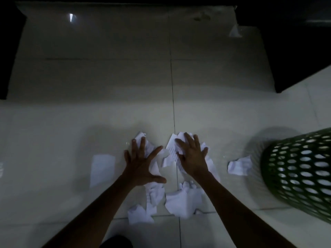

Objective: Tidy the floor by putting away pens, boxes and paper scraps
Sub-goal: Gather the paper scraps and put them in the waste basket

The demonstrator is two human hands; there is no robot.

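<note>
Left hand (pixel 143 163) and right hand (pixel 192 158) lay spread flat, seemingly pressing crumpled paper scraps (pixel 180 203) at the middle of the floor (pixel 232 119); light and soft, best scooped from their outer edges.

~8 scraps (pixel 240 165), 1 basket (pixel 293 178)

Left hand (pixel 143 163) and right hand (pixel 192 156) palms down, fingers spread, arms outstretched
</note>
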